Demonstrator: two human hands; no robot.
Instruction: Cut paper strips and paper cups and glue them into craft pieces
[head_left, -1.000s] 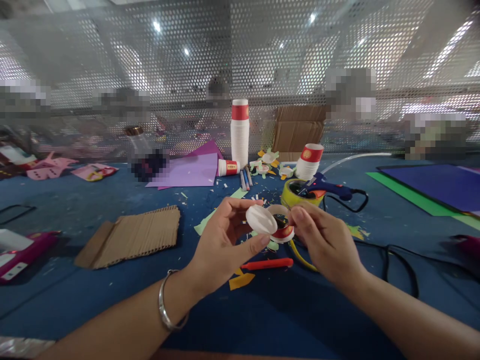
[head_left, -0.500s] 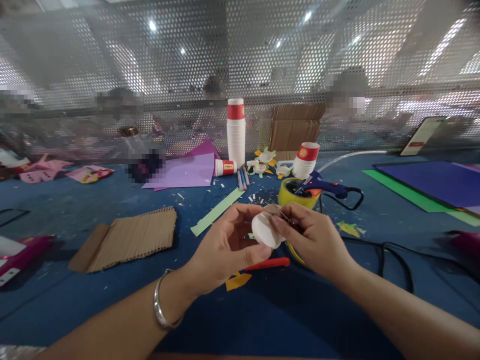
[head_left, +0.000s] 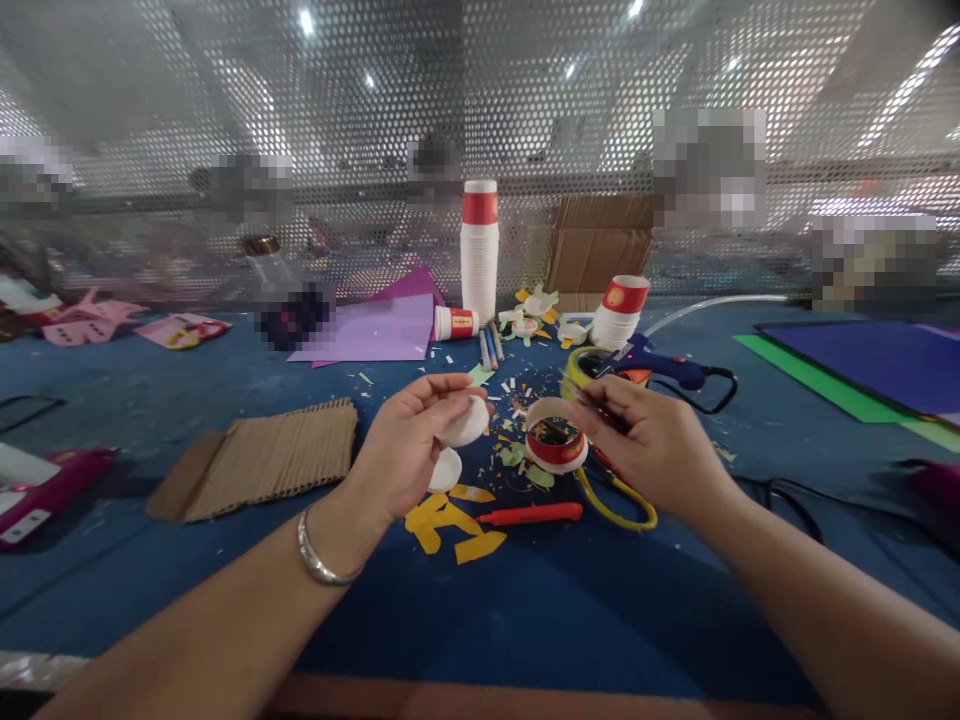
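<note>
Between the thumb and fingers of my left hand (head_left: 405, 435) is a white paper disc (head_left: 466, 424), tilted. Below it, another white disc (head_left: 446, 470) lies on the table, partly hidden by that hand. My right hand (head_left: 652, 440) is closed around thin metal tweezers (head_left: 592, 397), their tips pointing up and left. A cut ring of a red paper cup (head_left: 556, 452) stands by the right fingertips; whether they touch it I cannot tell. A yellow handle loop (head_left: 637, 518), seemingly of scissors, shows below the right hand. An orange-red marker (head_left: 532, 514) lies in front.
Yellow paper pieces (head_left: 435, 520) and green scraps surround the ring. Corrugated cardboard (head_left: 277, 460) lies left. Behind stand a tall paper cup stack (head_left: 480, 250), a shorter stack (head_left: 622, 310), a tape roll (head_left: 581, 365) and a blue glue gun (head_left: 667, 368) with its cord.
My left hand has moved left and slightly up with the disc, away from the right hand. The cup ring and loose scraps have come into sight. My right hand still holds the tweezers.
</note>
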